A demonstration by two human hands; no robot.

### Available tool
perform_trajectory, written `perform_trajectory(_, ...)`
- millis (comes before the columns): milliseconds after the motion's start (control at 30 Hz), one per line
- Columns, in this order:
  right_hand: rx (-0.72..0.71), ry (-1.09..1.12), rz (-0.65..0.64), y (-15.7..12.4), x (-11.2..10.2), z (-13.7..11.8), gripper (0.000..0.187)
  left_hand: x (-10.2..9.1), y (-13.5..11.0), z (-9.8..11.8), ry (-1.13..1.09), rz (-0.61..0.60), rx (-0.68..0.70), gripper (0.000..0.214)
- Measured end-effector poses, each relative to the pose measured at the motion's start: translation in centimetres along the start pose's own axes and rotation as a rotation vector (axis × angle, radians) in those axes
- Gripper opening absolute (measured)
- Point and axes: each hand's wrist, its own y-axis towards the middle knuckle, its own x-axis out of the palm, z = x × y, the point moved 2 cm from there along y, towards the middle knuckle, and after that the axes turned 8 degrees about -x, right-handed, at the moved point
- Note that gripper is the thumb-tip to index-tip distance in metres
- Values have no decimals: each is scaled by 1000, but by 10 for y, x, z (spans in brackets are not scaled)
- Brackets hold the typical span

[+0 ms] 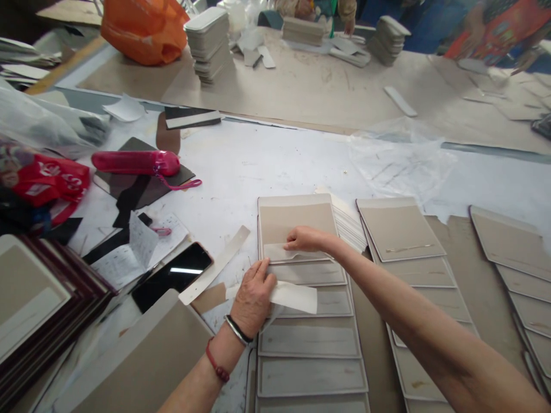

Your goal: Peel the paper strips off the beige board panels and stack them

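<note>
Where the right hand (306,238) pressed: fingers flat and close together on a pale strip (279,252), across the top grey board (297,218).
Left hand (253,295): fingers curled, pinching a white paper piece (298,298) over the lower boards (310,341).
Around: black phone (172,276) near it on the left; another board row (408,235) on the right.

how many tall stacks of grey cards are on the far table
3: a stack by the orange bag, a lower stack at the far edge, a leaning stack right of it. Others may be hidden beyond the frame.
</note>
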Motion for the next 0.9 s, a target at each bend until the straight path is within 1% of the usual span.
perform_trajectory(67,3,3,6,-3,-2,-1,24,1,1,0,18,2,-3,22)
perform_trajectory(133,0,-9,-4,-11,-6,1,25,1,2,1,44,5,1,20)
perform_trajectory(200,-1,-32,-19,-27,-11,8,25,2,3,1,69,2,12,18)
perform_trajectory(267,22,-50,-8,-46,-16,23,24,2,3,0,85,3,28,17)
perform_trajectory(367,104,-71,111,-74,-18,52,24,2,2,-1,99,15,61,17)
perform_trajectory(433,168,-98,211,-87,-13,67,23,2,2,-1,100,14,82,17)
perform_trajectory(533,258,-123,305,-92,-3,77,23,1,1,-2,94,-5,91,18)
perform_trajectory(667,334,-148,377,-90,7,74,25,0,1,-3,105,-28,105,20)
perform_trajectory(900,344,-167,399,-92,12,70,26,-2,0,-3,83,-69,140,22)
